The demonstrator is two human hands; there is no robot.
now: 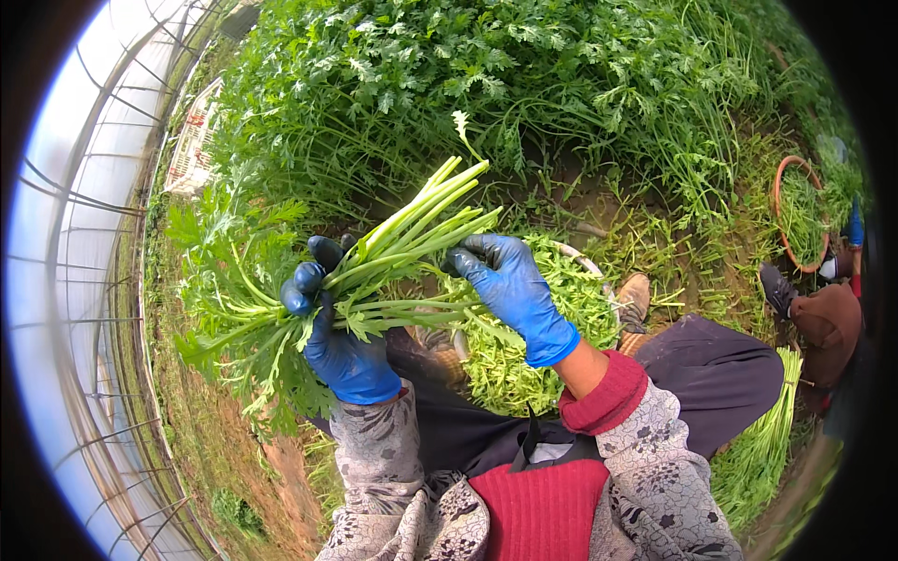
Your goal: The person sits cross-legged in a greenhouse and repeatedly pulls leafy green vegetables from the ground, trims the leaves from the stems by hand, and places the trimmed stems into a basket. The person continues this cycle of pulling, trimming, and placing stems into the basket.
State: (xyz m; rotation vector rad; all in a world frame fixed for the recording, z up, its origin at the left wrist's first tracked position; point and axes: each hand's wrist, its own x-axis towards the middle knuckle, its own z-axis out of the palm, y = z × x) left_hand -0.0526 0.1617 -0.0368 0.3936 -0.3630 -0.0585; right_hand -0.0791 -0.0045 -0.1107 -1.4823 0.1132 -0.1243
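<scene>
My left hand (344, 343), in a blue glove, is closed around a bunch of leafy greens (414, 217) that look like garland chrysanthemum. Their pale cut stems point up and to the right, and the leaves spread out on the left. Beside the stems is my right hand (512, 287), also gloved in blue, its thumb and forefinger drawn together at their edge. Whether a stem or leaf is pinched there is hidden. Below that hand, a round tub (586, 261) heaped with loose leaves and trimmings (515, 372) stands between my legs.
A dense stand of growing greens (491, 77) rises ahead. Tied cut stems (765, 428) lie by my knee on the right. Farther right, another person's leg (828, 329) is near an orange-rimmed basket (777, 189). A pale crate (195, 144) sits left, by the plastic greenhouse wall (77, 231).
</scene>
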